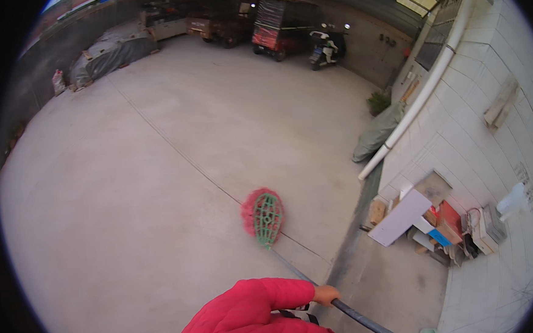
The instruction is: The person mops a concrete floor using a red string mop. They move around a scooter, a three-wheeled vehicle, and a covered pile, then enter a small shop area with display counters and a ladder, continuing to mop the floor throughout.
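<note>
My left hand (326,295), at the end of a red puffy sleeve (280,292), is closed around the dark grey pole (361,319) of a broom. The pole runs from the lower right edge forward to the broom head (268,217), which rests on the concrete. That head has a green lattice back and pinkish-red bristles spreading to its left. My right hand is out of the picture, and the pole's upper end is cut off by the lower edge.
Pale concrete ground (128,205) has a dark seam across it. To the right, boxes and boards (404,216) lean by a white tiled wall (460,136) with a drainpipe (423,86). Three-wheelers (282,28) and a scooter (327,47) stand at the back; a covered heap (113,57) lies far left.
</note>
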{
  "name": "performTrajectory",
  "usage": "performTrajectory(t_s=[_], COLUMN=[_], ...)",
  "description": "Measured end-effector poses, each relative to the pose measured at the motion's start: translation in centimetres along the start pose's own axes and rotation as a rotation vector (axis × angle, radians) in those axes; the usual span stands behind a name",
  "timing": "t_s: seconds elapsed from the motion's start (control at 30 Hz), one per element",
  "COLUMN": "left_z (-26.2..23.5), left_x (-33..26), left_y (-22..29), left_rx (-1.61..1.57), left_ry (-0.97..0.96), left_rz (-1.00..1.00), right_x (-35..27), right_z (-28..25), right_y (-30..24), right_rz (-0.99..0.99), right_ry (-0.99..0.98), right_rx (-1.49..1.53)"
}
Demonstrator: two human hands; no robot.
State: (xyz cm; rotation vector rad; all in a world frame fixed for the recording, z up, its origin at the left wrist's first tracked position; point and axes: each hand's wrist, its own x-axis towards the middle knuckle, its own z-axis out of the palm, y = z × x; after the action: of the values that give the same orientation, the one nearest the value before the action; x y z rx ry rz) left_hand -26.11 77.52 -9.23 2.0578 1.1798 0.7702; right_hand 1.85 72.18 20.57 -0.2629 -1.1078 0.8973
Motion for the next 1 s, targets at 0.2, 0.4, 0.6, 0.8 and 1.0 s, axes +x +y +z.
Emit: performTrajectory(t_s=[0.2, 0.4, 0.6, 0.8, 1.0], left_z=[6.8, 10.9, 9.0, 3.4, -2.9], left_x=[10.8, 15.4, 14.9, 8.6, -1.8], left_y=[1.0, -2.5, -5.5, -10.7, -18.3], left_rx=[-0.076, -0.06, -0.111, -0.026, 0.07], left_ry=[-0.145, -0.202, 0.042, 0.308, 0.43], left_rz=[0.11, 0.04, -0.151, -0.353, -0.608], right_x=[1.4, 4.5, 9.2, 11.5, 9.0], right_z=[-2.9, -4.7, -6.8, -5.7, 2.5], right_y=[-3.3, 1.8, 7.2, 17.1, 28.9], right_rz=[-0.262, -0.216, -0.204, 0.032, 0.413], right_ry=[0.11, -0.001, 0.096, -0.273, -0.242], right_rx=[-0.351, -0.47, -0.44, -0.064, 0.171])
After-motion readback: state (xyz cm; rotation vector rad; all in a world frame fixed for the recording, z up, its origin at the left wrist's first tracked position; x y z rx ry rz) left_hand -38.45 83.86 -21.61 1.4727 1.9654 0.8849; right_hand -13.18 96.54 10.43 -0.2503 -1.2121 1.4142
